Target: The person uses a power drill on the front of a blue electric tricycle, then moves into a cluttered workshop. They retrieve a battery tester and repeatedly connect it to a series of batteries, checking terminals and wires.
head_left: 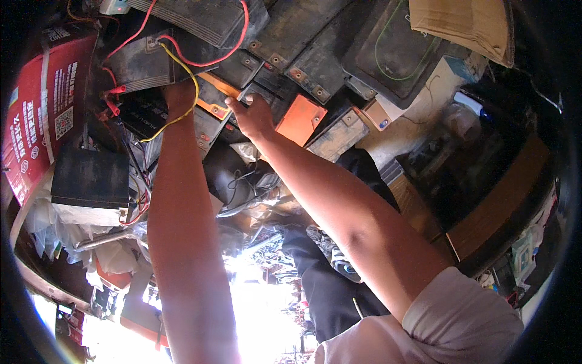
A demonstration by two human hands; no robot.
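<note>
My left hand [179, 97] reaches in beside a dark battery [136, 64] with wires at its top. Its fingers are hidden behind that battery, and a yellow wire [196, 85] loops across the wrist. To the right, my right hand [254, 116] is closed, with thumb and forefinger bent together at the end of an orange strip [219, 84]. What lies between those fingers is too small to make out. Just right of this hand sits a battery with an orange face [301, 119].
Several dusty dark batteries [309, 73] crowd the far side. A black case [391, 57] and a cardboard piece [464, 27] lie at the far right. Red wires [203, 63] arch over the batteries. A red printed carton [45, 109] stands left, near a black box [91, 177].
</note>
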